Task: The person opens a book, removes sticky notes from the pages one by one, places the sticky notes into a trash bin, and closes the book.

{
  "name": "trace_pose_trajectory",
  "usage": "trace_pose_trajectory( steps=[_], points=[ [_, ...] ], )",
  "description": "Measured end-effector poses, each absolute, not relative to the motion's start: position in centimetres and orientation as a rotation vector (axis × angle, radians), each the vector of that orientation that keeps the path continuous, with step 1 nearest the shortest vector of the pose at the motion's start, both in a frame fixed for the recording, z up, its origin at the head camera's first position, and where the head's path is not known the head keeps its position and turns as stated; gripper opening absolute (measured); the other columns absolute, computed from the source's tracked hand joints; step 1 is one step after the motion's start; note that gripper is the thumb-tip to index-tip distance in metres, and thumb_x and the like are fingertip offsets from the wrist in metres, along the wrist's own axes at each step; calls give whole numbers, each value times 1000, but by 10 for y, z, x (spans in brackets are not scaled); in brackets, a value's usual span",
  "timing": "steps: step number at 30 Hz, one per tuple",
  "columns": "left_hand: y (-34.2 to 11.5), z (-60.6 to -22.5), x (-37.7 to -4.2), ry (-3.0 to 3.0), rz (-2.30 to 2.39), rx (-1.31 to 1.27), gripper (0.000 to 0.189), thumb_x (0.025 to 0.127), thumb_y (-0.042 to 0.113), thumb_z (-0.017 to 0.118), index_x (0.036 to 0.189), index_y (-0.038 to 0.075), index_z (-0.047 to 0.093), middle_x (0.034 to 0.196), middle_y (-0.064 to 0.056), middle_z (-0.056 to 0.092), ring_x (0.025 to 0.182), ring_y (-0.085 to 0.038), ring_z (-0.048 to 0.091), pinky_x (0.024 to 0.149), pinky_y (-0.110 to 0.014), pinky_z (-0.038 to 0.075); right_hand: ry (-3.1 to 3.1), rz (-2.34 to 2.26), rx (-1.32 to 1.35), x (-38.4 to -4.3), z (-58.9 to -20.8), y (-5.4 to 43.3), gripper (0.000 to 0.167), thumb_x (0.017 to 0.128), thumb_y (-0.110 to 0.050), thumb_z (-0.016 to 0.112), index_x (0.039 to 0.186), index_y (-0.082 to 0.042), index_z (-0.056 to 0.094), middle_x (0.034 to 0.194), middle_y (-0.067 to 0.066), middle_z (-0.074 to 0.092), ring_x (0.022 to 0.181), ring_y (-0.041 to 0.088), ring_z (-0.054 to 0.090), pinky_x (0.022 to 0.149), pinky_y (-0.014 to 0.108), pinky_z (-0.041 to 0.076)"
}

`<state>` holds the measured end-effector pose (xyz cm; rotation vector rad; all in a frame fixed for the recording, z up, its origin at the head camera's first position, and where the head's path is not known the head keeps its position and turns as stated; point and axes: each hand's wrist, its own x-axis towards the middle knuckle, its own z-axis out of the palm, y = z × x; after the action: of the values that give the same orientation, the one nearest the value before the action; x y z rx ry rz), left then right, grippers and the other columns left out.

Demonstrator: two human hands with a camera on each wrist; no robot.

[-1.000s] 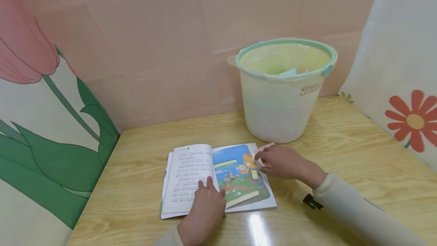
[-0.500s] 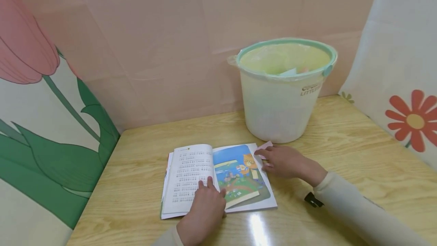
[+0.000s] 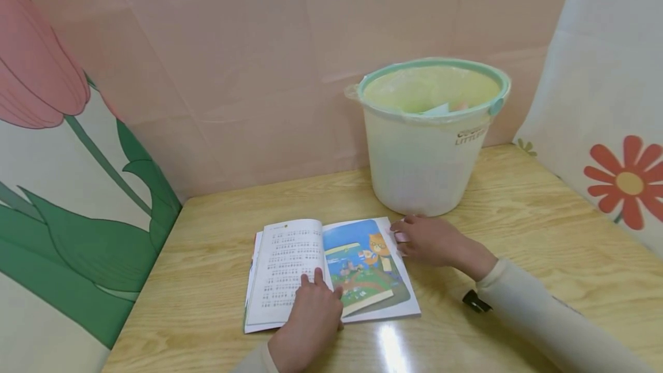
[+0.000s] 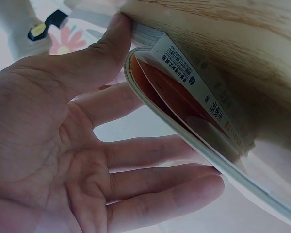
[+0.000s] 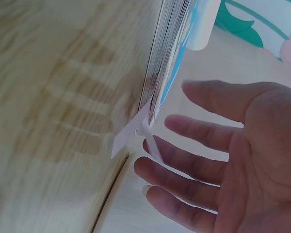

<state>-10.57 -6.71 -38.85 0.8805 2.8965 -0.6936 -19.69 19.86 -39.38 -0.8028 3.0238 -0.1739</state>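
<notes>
An open picture book lies on the table, text on its left page and a cartoon cat on the right. My left hand rests on the lower part near the spine, fingers extended; in the left wrist view the thumb lies at the page edges of the book. By the book's upper right edge is my right hand, fingertips right at a pink paper slip. In the right wrist view the slip sticks out from the pages, folded, with the loosely extended fingers beside it.
A pale bucket with a green rim and a clear liner stands behind the book to the right, papers inside. A black buckle hangs at the right sleeve. Pink backdrop rises behind the wooden table.
The right fingers have shifted slightly right and spread less over the page. Less of the pink slip shows above them. The left hand and book have stayed put.
</notes>
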Motion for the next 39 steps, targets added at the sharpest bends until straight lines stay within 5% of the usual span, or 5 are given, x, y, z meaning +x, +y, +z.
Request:
trace_pose_trajectory(
  steps=[14,24,31,39],
  points=[
    [-67,-390,-105,2918,-723,921,53,82,62,66,125,32,70,124,-18,70,111,-32,70,80,-39,61,3080,-193,-795,-202,-402,202,29,96,-25,63,119,-9,68,109,7,71,95,26,65,72,43,56],
    [-67,-393,-101,2932,-715,916,53,84,62,65,128,32,68,125,-22,68,109,-34,70,79,-40,61,3013,-296,-761,-215,-407,207,8,94,-14,60,98,-13,67,78,-1,60,69,14,50,61,31,43],
    [-67,-391,-103,2923,-734,911,53,84,62,65,127,32,69,126,-21,68,111,-34,69,82,-40,60,3034,-279,-681,-222,-408,210,24,93,-10,62,114,-8,71,100,6,72,83,20,61,75,41,54],
    [-67,-390,-105,2915,-738,891,52,85,62,64,128,33,68,127,-21,67,108,-37,70,74,-37,61,3050,-259,-668,-228,-410,212,6,93,-14,63,94,-11,68,81,0,62,71,18,51,64,35,47]
  ],
)
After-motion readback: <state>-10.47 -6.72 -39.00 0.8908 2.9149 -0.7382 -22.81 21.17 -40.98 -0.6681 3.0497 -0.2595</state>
